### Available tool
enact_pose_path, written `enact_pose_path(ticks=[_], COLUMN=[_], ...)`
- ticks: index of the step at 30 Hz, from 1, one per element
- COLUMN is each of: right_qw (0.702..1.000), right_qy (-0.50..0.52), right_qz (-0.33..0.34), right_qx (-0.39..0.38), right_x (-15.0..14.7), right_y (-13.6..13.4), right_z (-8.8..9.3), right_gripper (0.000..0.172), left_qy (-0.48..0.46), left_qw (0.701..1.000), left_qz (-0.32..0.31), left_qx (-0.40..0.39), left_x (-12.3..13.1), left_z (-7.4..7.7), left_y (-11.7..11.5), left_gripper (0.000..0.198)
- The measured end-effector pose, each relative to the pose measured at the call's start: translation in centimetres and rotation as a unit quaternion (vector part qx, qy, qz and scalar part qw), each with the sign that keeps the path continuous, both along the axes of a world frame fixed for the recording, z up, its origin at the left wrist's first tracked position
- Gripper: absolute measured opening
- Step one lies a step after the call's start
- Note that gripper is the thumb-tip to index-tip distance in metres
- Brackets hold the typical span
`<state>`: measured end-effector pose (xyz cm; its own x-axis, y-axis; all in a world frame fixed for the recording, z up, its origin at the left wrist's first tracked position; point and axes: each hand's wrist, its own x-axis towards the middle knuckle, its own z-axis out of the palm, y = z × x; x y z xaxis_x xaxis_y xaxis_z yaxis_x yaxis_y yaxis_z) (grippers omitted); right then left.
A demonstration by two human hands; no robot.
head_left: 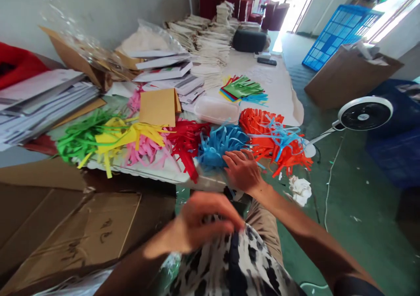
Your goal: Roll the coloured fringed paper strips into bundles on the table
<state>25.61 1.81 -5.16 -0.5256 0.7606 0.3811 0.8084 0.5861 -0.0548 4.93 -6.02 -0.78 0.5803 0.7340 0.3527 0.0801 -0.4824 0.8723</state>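
My right hand lies at the front edge of the table, its fingers stretched over a pile of blue fringed paper strips and touching it. Nearer to me, my left hand is raised over my lap, blurred, with curved fingers and the thumb apart; nothing shows in it. To the right of the blue pile are orange fringed strips with light blue ones on top. Leftward along the edge lie red, pink, yellow and green fringed strips.
Behind the piles are a clear plastic tray, a tan envelope and a stacked multicoloured fringe bundle. Paper stacks line the wall. A round fan stands right of the table; cardboard is at lower left.
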Motion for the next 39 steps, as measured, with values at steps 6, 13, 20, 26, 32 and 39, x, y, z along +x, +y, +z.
enact_pose_path(ticks=[6, 13, 20, 26, 32, 39], right_qw=[0.999, 0.997, 0.995, 0.992, 0.986, 0.978], right_qy=[-0.037, -0.046, 0.001, 0.088, 0.158, 0.203], right_qz=[-0.026, -0.027, -0.030, -0.023, 0.011, 0.013], right_qx=[-0.025, -0.058, -0.095, -0.090, -0.056, -0.036], right_x=[-0.5, -1.3, -2.4, -1.6, -0.9, -1.4], right_y=[0.7, 3.2, 9.4, 12.6, 11.5, 10.6], right_z=[-1.2, -0.8, 0.2, 1.2, 0.7, 0.2], right_gripper=[0.025, 0.025, 0.022, 0.024, 0.023, 0.024], left_qy=[0.231, 0.342, 0.358, 0.333, 0.302, 0.293], left_qw=[0.916, 0.878, 0.884, 0.898, 0.919, 0.912], left_qz=[0.182, 0.200, 0.212, 0.209, 0.176, 0.199], left_qx=[0.274, 0.267, 0.212, 0.200, 0.180, 0.206], left_x=[-3.0, -2.6, -4.5, -4.9, -5.4, -5.7], left_z=[-5.8, -6.4, -5.1, -4.4, -3.6, -2.2], left_y=[8.7, 13.5, 18.9, 20.8, 20.3, 20.4], left_gripper=[0.036, 0.036, 0.036, 0.028, 0.044, 0.023])
